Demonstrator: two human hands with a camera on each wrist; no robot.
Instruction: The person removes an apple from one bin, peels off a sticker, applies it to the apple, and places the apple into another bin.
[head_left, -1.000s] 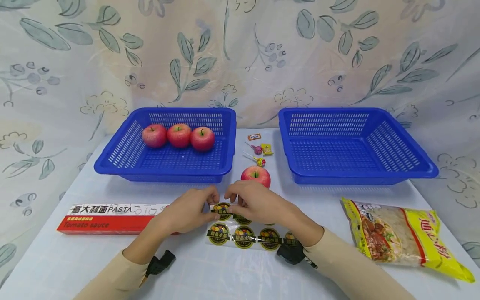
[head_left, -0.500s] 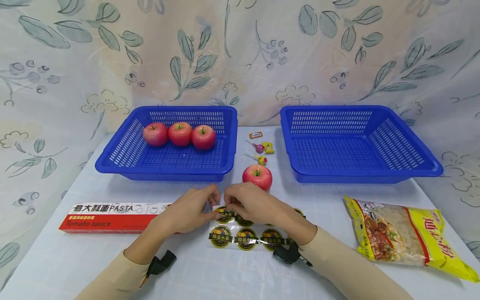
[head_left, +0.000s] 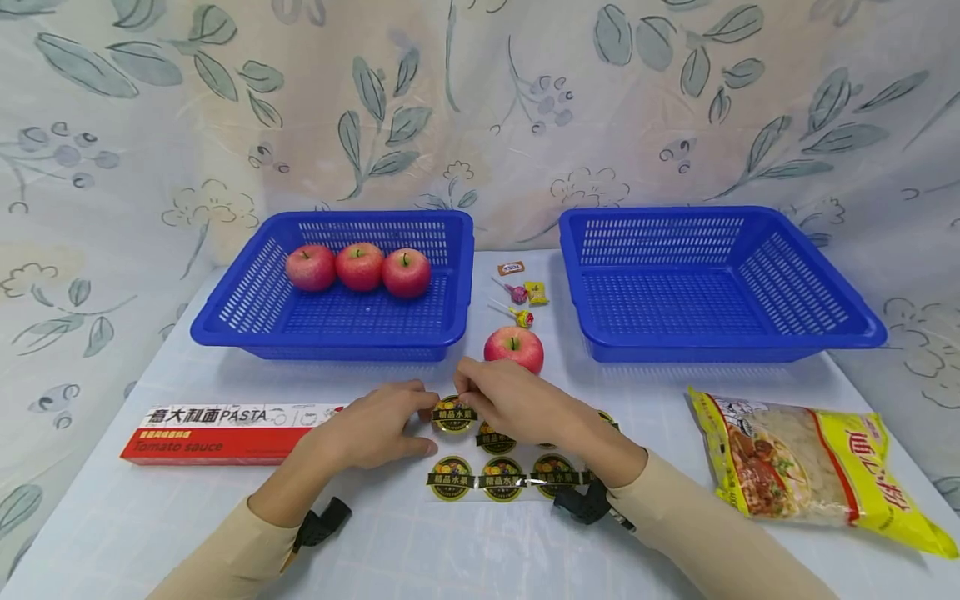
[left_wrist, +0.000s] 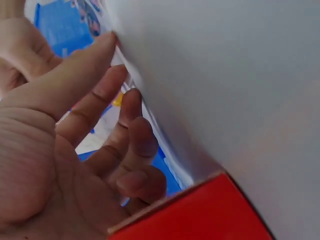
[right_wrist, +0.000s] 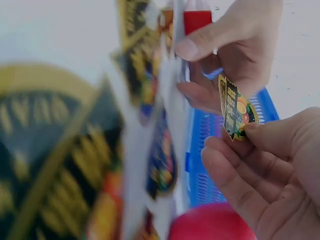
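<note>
A floral cloth point(head_left: 480, 125), softly creased, hangs behind the white-covered counter point(head_left: 112, 533), whose side edges spread toward the front. Two flared blue baskets of perforated plastic stand along the back, with a narrow lane of white covering between them; a white strip also runs before their front rims. The right basket point(head_left: 720, 342) shows its latticed floor, and its outer corner overlaps the counter's edge in view. The left basket point(head_left: 330, 340) holds three apples against its back half.

A glossy, pillow-shaped noodle bag point(head_left: 810, 467) lies slanted near the right edge, well apart from both hands. The long, square-edged pasta box point(head_left: 217, 435), red and white, lies at left; the left hand point(head_left: 375, 429) is just beside its inner end. That hand's grip is loose, fingers softly bent and apart from the thumb. The flat, shiny sticker sheet point(head_left: 502, 479) lies between the hands and under the right forearm. The right hand point(head_left: 525, 400) reaches over it, its grip pinching one round black-and-gold sticker point(right_wrist: 237, 111) between thumb and fingers, above the sheet's left end. A smooth, rounded red apple point(head_left: 513, 346) sits just beyond that hand. Farther back lie four small wrapped sweets point(head_left: 517, 293), two on thin sticks.
</note>
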